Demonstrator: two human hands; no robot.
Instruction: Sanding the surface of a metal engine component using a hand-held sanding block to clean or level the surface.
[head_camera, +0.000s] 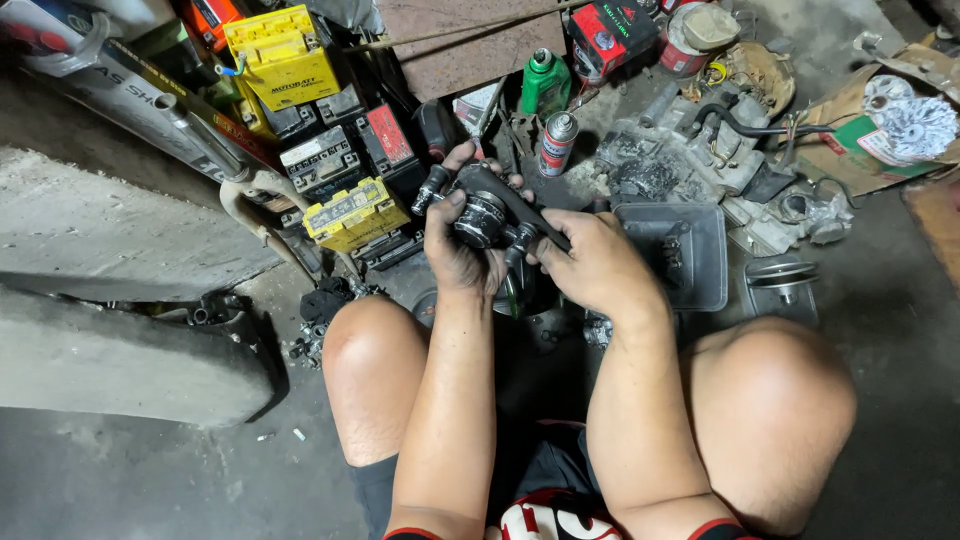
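Note:
I hold a dark, greasy metal engine part (487, 208) with a round housing and several stubs, raised between my knees. My left hand (458, 245) grips its left side, thumb laid over the round housing, fingertips curling behind the top. My right hand (590, 262) grips its right end, where a dark bar runs diagonally down from the part. Both hands are smeared with grime. Below the part a dark round container is mostly hidden by my hands.
Yellow and black batteries (345, 205) lie at left beside a chrome pipe (200, 135). A green bottle (545, 82), a spray can (557, 143), a grey plastic tray (690, 250), a pulley (783, 275) and engine pieces (700, 140) crowd the floor ahead. A concrete step (110, 230) runs at left.

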